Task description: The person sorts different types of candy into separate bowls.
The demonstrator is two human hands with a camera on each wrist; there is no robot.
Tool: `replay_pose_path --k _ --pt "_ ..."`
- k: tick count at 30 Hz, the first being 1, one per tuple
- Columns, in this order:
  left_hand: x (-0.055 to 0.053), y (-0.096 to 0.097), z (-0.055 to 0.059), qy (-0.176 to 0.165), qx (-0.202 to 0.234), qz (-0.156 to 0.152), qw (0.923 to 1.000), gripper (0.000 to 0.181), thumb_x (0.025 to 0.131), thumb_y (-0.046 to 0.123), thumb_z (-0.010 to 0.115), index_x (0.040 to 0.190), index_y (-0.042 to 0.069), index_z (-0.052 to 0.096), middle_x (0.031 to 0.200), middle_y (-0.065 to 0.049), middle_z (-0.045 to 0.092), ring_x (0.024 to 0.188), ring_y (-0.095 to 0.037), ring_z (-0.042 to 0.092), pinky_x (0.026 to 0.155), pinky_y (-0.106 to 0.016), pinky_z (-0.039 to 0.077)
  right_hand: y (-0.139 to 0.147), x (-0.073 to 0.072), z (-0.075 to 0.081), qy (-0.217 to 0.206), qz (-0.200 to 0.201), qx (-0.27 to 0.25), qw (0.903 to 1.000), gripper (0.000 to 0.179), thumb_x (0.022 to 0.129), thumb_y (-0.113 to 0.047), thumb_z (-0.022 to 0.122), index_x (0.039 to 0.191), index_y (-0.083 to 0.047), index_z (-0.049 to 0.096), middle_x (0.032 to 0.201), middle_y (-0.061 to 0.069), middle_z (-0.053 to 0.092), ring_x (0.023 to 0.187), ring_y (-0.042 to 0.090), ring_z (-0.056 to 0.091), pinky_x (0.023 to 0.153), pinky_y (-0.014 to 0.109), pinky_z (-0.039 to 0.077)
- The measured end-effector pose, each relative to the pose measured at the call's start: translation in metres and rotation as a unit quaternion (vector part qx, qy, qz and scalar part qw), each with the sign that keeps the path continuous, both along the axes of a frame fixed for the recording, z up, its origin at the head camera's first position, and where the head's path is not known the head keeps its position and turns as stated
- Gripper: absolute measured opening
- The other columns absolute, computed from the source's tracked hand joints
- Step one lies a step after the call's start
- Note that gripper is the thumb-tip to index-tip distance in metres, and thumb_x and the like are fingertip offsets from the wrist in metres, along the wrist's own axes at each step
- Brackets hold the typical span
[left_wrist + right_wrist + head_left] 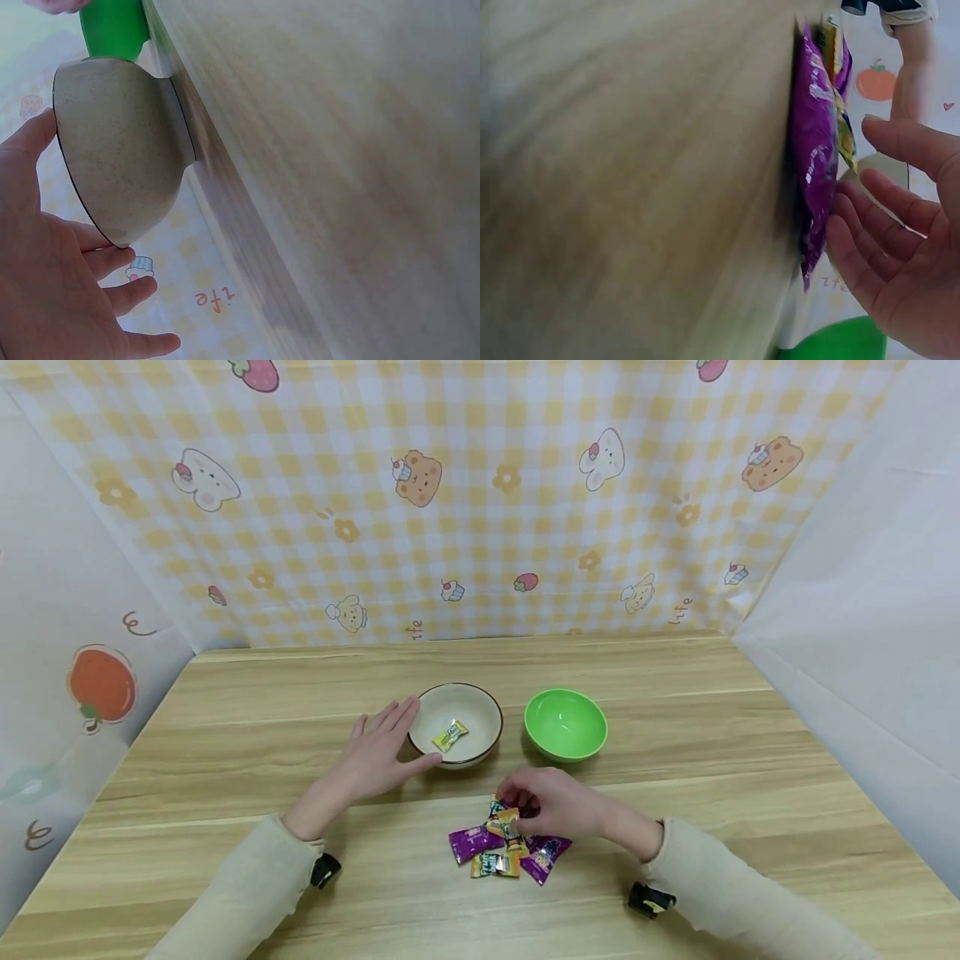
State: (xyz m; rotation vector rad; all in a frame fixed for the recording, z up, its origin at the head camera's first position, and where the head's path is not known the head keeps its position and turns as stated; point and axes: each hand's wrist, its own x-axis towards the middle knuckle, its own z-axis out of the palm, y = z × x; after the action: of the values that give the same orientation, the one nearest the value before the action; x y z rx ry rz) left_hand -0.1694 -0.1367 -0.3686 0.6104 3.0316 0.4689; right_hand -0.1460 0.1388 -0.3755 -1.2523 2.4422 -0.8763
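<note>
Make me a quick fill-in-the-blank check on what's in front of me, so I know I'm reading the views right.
1. The hand touching the cream bowl is the person's ____ hand.
2. The number of yellow packets inside that bowl is ____.
3. The other bowl, to its right in the head view, is coloured ____.
4. The right hand is at a pile of packets, some mainly orange-yellow and the others ____.

Missing words: left; one; green; purple.
</note>
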Motion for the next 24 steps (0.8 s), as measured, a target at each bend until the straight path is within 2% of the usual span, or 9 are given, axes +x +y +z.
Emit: replay_pose_path --k 8,11,18,24 --pt "0.0008 0.0004 0.0011 0.005 0.0 0.0 1.0 0.093 0.078 0.068 0.039 0.14 0.004 0.016 0.144 -0.011 0.018 0.129 -0.031 0.016 0.098 -0.057 0.008 -0.0043 0.003 -0.0025 0.049 0.009 0.047 0.9977 0.036 0.074 -0.021 0.071 0.105 -0.006 0.059 0.093 -0.002 0.055 0.084 0.008 0.05 0.075 0.023 0.042" --pt "0.0008 0.0007 0.0011 0.003 0.0 0.0 1.0 0.092 0.078 0.068 0.04 0.141 0.004 0.016 0.144 -0.01 0.018 0.129 -0.03 0.015 0.098 -0.057 0.007 -0.0054 0.0045 -0.0016 0.054 0.015 0.06 0.9966 0.037 0.074 -0.022 0.071 0.105 -0.006 0.06 0.094 -0.003 0.056 0.086 0.008 0.049 0.077 0.024 0.041" --pt "0.0013 0.0002 0.001 0.006 0.005 -0.002 1.0 0.093 0.077 0.069 0.04 0.14 0.004 0.017 0.144 -0.011 0.018 0.129 -0.03 0.015 0.097 -0.058 0.008 -0.0072 0.0072 -0.0008 0.048 0.029 0.085 0.9948 0.036 0.075 -0.022 0.069 0.107 -0.007 0.06 0.105 -0.002 0.059 0.098 0.009 0.05 0.088 0.028 0.035" --pt "0.0012 -0.0002 0.0001 0.006 0.009 -0.003 0.9999 0.095 0.076 0.071 0.038 0.14 0.003 0.018 0.143 -0.011 0.019 0.129 -0.031 0.015 0.097 -0.058 0.008 -0.0059 0.0074 -0.0014 0.029 0.026 0.076 0.9964 0.034 0.076 -0.021 0.069 0.106 -0.009 0.059 0.106 -0.004 0.057 0.098 0.008 0.049 0.087 0.026 0.036"
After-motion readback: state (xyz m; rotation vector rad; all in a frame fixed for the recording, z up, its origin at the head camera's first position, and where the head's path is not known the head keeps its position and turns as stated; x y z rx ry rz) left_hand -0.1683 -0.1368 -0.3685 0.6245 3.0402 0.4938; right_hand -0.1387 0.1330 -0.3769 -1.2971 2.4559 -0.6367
